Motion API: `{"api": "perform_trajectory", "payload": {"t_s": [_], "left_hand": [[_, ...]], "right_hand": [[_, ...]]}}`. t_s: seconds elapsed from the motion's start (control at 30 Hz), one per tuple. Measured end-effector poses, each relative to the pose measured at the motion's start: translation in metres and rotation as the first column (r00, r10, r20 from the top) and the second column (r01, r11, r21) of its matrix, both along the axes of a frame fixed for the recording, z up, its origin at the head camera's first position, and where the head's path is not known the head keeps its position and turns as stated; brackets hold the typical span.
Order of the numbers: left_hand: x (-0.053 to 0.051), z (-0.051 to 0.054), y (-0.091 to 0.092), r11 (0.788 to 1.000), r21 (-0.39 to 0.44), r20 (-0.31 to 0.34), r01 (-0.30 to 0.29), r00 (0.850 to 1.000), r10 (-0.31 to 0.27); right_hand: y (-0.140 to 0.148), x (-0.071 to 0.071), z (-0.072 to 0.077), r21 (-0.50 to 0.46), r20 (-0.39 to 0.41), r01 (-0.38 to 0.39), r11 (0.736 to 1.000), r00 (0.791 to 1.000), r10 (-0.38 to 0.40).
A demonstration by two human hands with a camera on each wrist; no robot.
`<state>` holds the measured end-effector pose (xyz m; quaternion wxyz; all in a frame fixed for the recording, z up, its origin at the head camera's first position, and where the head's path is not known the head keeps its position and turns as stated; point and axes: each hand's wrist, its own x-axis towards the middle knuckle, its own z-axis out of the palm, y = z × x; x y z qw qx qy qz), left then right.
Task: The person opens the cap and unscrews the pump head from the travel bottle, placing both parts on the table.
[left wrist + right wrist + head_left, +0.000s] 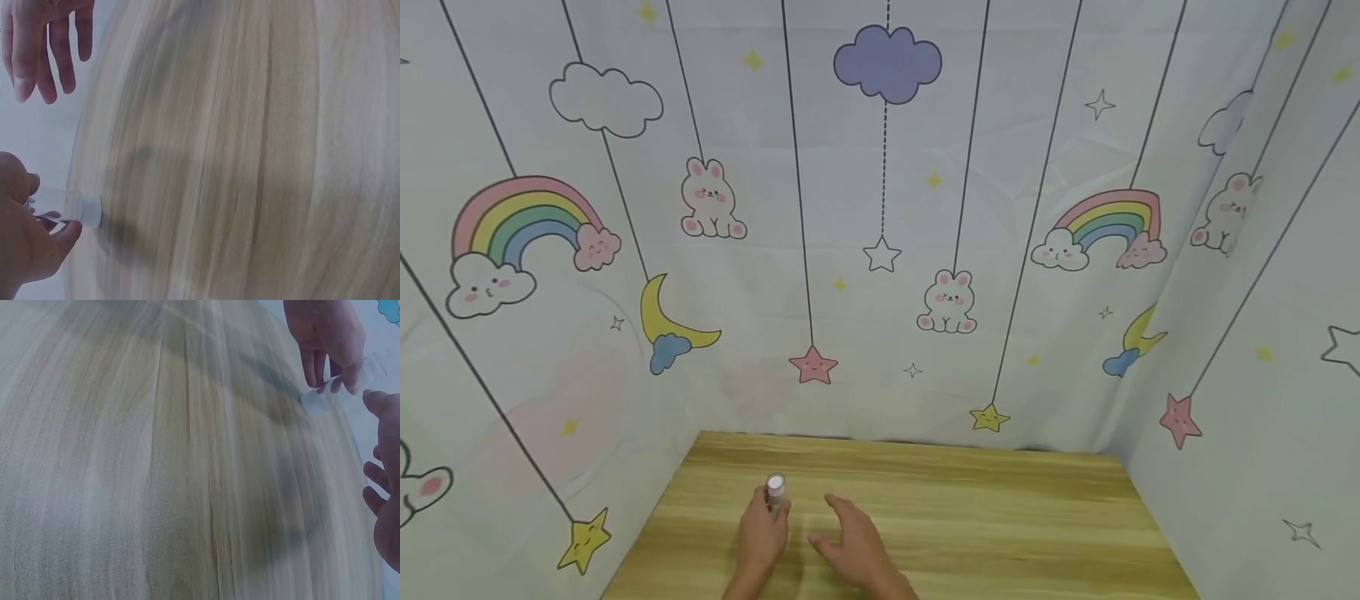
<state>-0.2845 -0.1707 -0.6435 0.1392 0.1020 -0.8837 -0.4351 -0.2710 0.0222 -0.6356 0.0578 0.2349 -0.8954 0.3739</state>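
A small clear cylindrical container (776, 485) with a white end (92, 211) is in my left hand (763, 533). In the left wrist view, my left hand's thumb and fingers pinch its see-through body, and the white end points toward the tabletop. Whether that end touches the wood I cannot tell. The right wrist view shows the container's clear part (377, 367) sticking out past the left hand. To the right of it, my right hand (855, 543) is held with fingers extended and thumb apart, touching nothing. Part of the container is hidden by the left fingers.
A wood-grain tabletop (1000, 517) lies under both hands. White cloth (880, 183) printed with clouds, rabbits, rainbows and stars stands along the table's back edge and both sides.
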Motion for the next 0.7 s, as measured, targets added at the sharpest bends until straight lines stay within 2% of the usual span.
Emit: {"api": "perform_trajectory", "payload": {"t_s": [0.33,0.6,0.7], "left_hand": [[0.001,-0.002,0.001,1.0,0.015,-0.001,0.008,1.0,-0.008],[0.002,-0.001,0.005,0.997,0.067,0.039,0.033,0.999,-0.036],[0.003,-0.001,0.008,0.996,0.076,0.034,0.045,0.998,-0.048]], "right_hand": [[0.001,0.002,-0.008,-0.004,0.061,0.001,1.0,0.998,-0.001],[0.003,0.002,-0.01,-0.059,0.074,-0.004,0.998,0.997,0.008],[0.004,0.002,-0.011,-0.084,0.098,-0.013,0.996,0.995,0.021]]}}
